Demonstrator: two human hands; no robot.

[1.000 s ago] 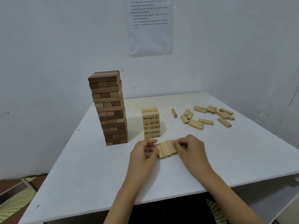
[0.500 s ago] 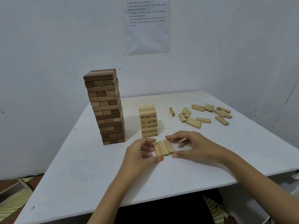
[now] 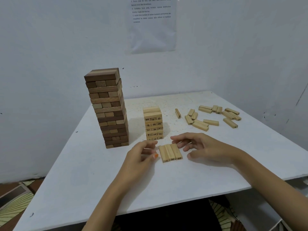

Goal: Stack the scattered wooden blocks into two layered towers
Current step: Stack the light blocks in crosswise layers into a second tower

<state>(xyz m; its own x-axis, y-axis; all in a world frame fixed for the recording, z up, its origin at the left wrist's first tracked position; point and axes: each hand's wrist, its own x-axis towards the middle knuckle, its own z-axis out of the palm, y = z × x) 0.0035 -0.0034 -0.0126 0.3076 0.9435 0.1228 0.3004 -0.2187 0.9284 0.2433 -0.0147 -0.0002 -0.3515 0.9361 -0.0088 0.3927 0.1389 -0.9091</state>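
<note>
White table (image 3: 83, 180) seen from the near edge. Toward the far left corner stands the dark tower (image 3: 108, 110), many layers high, in mixed brown and pale blocks. Right of it, near the table's middle, stands the shorter pale tower (image 3: 153, 125); its block ends bear printed numbers. Loose blocks (image 3: 210, 122) lie scattered toward the far right corner, well apart from both towers.

In front of the pale tower, three pale blocks (image 3: 170, 153) lie flat side by side, touching along their long faces, their numbered ends towards the near edge.

The left hand (image 3: 140, 157) is just beside the left flank of the three blocks, fingers loosely curled and gripping nothing; whether its thumb (image 3: 155, 155) touches the wood cannot be told. The right hand (image 3: 206, 147) is at the right flank, fingers (image 3: 181, 145) spread apart, their tips at or against the outer block, thumb clear of it.

A printed sheet (image 3: 151, 30) hangs on the wall behind.
</note>
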